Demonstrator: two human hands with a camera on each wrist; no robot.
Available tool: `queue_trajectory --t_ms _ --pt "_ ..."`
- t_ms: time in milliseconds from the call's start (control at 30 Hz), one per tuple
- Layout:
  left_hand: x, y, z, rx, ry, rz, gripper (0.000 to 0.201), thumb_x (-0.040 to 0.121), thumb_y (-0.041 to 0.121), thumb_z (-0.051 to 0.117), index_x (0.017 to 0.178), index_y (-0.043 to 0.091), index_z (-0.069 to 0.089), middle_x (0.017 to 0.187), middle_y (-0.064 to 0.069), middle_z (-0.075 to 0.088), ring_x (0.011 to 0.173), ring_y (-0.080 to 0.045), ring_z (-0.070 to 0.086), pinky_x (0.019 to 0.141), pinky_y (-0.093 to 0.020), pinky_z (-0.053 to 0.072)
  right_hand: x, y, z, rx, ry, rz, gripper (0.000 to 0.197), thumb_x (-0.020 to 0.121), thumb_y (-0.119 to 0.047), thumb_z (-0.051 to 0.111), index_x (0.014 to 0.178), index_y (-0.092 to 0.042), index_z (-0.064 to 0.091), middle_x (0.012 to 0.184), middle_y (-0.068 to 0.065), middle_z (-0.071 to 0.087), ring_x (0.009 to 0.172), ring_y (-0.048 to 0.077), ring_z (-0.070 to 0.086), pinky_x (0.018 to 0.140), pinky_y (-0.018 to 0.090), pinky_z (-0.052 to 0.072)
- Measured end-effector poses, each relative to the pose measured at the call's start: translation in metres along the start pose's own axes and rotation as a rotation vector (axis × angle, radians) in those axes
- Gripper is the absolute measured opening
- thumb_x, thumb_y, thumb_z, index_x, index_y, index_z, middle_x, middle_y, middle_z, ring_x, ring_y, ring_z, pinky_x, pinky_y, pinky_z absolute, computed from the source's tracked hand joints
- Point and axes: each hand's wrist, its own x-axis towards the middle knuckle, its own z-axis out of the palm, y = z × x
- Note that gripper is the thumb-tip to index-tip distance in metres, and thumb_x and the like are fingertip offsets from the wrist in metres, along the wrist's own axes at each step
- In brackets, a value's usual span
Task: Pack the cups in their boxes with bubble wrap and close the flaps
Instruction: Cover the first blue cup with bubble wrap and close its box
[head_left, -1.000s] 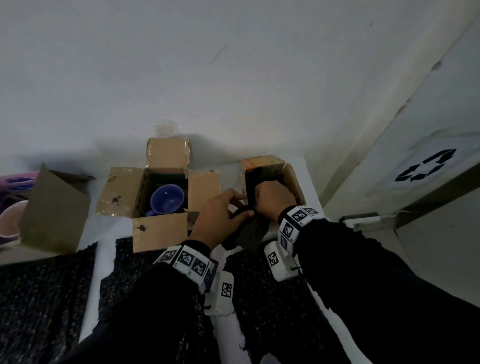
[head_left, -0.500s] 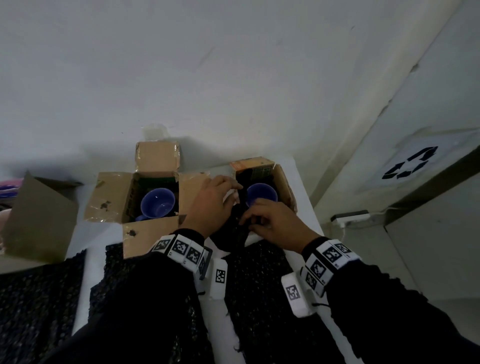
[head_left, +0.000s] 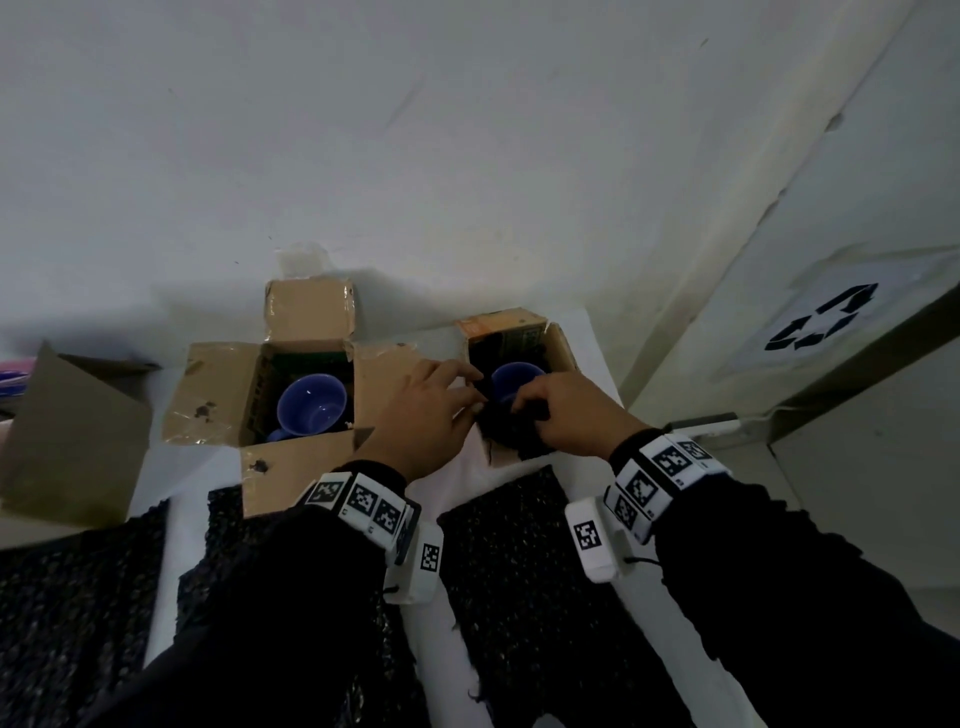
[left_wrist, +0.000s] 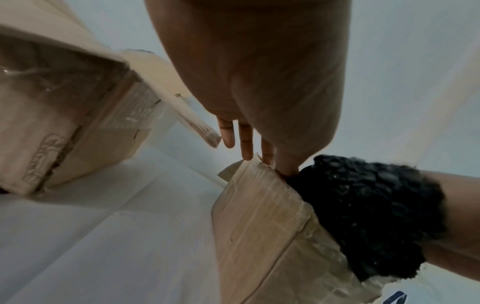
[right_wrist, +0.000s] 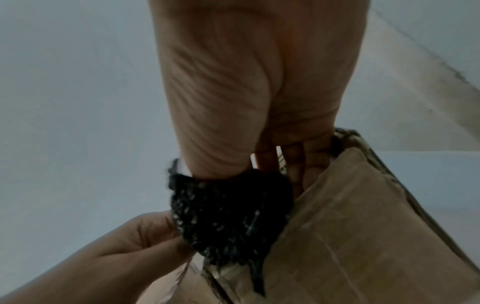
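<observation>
1. Two open brown cardboard boxes on the white tabletop (head_left: 587, 332): wide brown cardboard box (head_left: 218, 395) on the left with all four flaps splayed out, narrower brown cardboard box (head_left: 558, 345) on the right, near the table's far right corner.
2. Two round blue ceramic cups, one per box: left blue cup (head_left: 310, 405) sitting mouth-up in the wide box, right blue cup (head_left: 511, 378) down in the narrow box, only part of its rim showing.
3. One crumpled piece of black bubble wrap (head_left: 511, 431) bunched over the near edge of the narrow box, spilling partly outside, just in front of the right cup.
4. Three more flat sheets of black bubble wrap (head_left: 519, 561) lying on the table's near side, partly under the forearms.
5. Left hand (head_left: 423, 410) over the gap between the two boxes, fingertips (left_wrist: 287, 169) at the near left corner of the narrow box, touching the wrap; looks like a pinch on it, other fingers fairly straight.
6. Right hand (head_left: 563, 410) right on top of the crumpled wrap, fingers (right_wrist: 293, 162) curled down inside the box's near wall, gripping the wrap.
7. Both hands nearly touching each other, wrap between them, right cup just beyond the fingertips.
8. One extra grey-brown cardboard piece (head_left: 67, 431) standing at the far left, well apart from the hands.
</observation>
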Motion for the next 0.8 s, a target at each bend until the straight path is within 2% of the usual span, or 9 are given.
queue_trajectory --t_ms 133,200,267,333,433,567,667,733,800 --pt "-0.003 0.010 -0.003 -0.015 0.043 0.054 0.034 0.093 0.030 0.037 0.117 0.025 0.060 0.122 0.006 0.059 0.112 -0.022 0.046 0.089 -0.037 0.037 0.007 0.000 0.003 -0.059 0.031 0.033 0.029 0.087 -0.004 0.055 0.108 -0.017 0.071 0.111 0.009 0.068 0.103 0.028 0.059 0.083 0.033 0.047" --pt "-0.008 0.013 -0.002 -0.005 0.053 0.118 0.030 0.093 0.029 0.040 0.114 0.024 0.061 0.118 0.007 0.061 0.112 -0.021 0.048 0.088 -0.035 0.035 0.009 0.001 0.006 -0.058 0.037 0.026 0.018 0.093 -0.015 0.056 0.103 -0.014 0.071 0.102 0.009 0.068 0.097 0.028 0.061 0.074 0.029 0.043" --pt "-0.012 0.013 0.000 0.051 0.034 0.163 0.029 0.092 0.034 0.043 0.108 0.025 0.065 0.117 0.008 0.063 0.117 -0.021 0.049 0.091 -0.039 0.036 0.006 0.005 0.001 0.127 -0.008 0.060 0.029 0.095 -0.035 0.056 0.091 -0.012 0.072 0.086 0.004 0.066 0.086 0.021 0.060 0.066 0.029 0.040" --pt "-0.014 0.011 0.002 0.057 0.024 0.168 0.032 0.089 0.038 0.044 0.106 0.025 0.068 0.117 0.009 0.063 0.121 -0.020 0.048 0.094 -0.042 0.035 0.002 0.009 -0.005 0.250 -0.079 0.065 0.034 0.086 -0.052 0.064 0.091 -0.020 0.074 0.086 -0.006 0.067 0.085 0.011 0.061 0.072 0.025 0.044" --pt "-0.014 0.013 0.003 0.057 0.018 0.155 0.035 0.085 0.043 0.046 0.104 0.025 0.069 0.120 0.005 0.058 0.120 -0.023 0.045 0.096 -0.043 0.034 0.001 0.014 -0.004 0.049 -0.097 -0.050 0.024 0.080 -0.035 0.076 0.099 -0.021 0.074 0.091 -0.013 0.063 0.089 0.010 0.061 0.075 0.024 0.046" --pt "-0.017 0.017 0.003 0.090 0.036 0.141 0.035 0.085 0.044 0.050 0.109 0.025 0.067 0.114 0.006 0.060 0.115 -0.024 0.048 0.095 -0.048 0.036 0.001 0.019 0.005 0.181 0.153 -0.051 0.013 0.082 -0.016 0.074 0.095 -0.020 0.074 0.090 -0.011 0.063 0.086 0.006 0.057 0.076 0.014 0.044" --pt "-0.020 0.018 0.001 0.135 0.049 0.131 0.036 0.088 0.043 0.052 0.120 0.030 0.059 0.111 0.011 0.063 0.116 -0.020 0.050 0.099 -0.051 0.031 0.000 0.024 0.015 0.163 0.293 -0.035 0.017 0.079 -0.005 0.072 0.085 -0.021 0.070 0.090 -0.006 0.065 0.086 0.014 0.062 0.079 0.031 0.051" --pt "-0.021 0.019 0.000 0.199 0.045 0.155 0.029 0.088 0.044 0.052 0.112 0.033 0.064 0.108 0.015 0.064 0.117 -0.018 0.051 0.103 -0.055 0.025 -0.001 0.022 0.021 -0.009 0.234 -0.105 0.018 0.081 -0.003 0.064 0.086 -0.019 0.071 0.091 -0.003 0.062 0.089 0.021 0.059 0.076 0.034 0.047" --pt "-0.022 0.019 0.001 0.246 0.021 0.176 0.025 0.088 0.047 0.051 0.100 0.034 0.069 0.108 0.017 0.064 0.119 -0.018 0.050 0.104 -0.056 0.021 -0.005 0.018 0.019 -0.041 0.139 -0.155 0.017 0.085 -0.009 0.059 0.091 -0.018 0.072 0.089 -0.003 0.060 0.082 0.019 0.057 0.072 0.030 0.042"
